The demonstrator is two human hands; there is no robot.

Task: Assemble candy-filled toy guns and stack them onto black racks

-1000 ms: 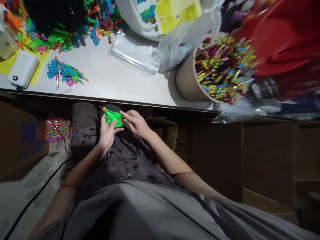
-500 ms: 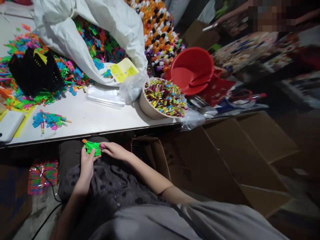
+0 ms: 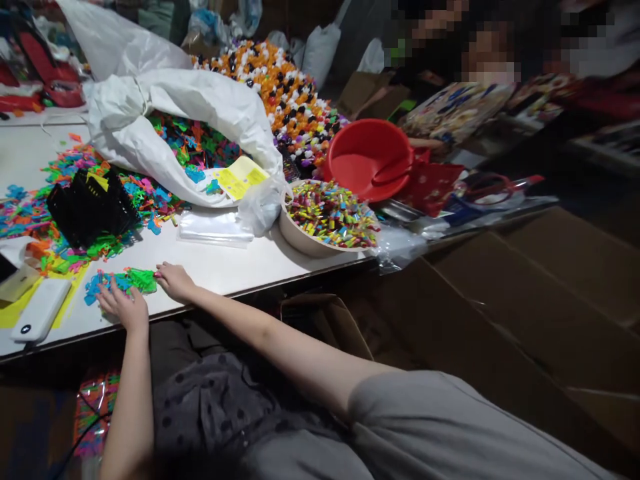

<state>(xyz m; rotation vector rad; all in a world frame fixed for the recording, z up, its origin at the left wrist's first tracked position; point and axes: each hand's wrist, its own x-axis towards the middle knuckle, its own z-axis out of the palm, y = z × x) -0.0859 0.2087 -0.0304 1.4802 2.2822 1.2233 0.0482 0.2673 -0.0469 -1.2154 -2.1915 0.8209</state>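
Small green plastic toy pieces [image 3: 141, 280] are at the table's front edge, beside a little heap of blue plastic toy pieces [image 3: 93, 288]. My left hand [image 3: 125, 308] rests palm down over the blue pieces, fingers spread. My right hand [image 3: 175, 281] has its fingertips closed at the right end of the green pieces, where a small pink spot shows. Behind them a larger pile of mixed coloured toy pieces [image 3: 165, 193] spreads out around a black plastic basket [image 3: 93, 213].
A bowl [image 3: 313, 247] full of small colourful tubes stands right of my hands, near a red basin [image 3: 370, 153]. Clear plastic bags [image 3: 215, 229], a white sack [image 3: 215, 100] and a white power bank [image 3: 43, 310] lie on the table. Another person is blurred at upper right.
Both hands have moved from above my lap up onto the table, bringing the green pieces beside the blue heap. My left hand has let go and spread its fingers. The view has shifted.
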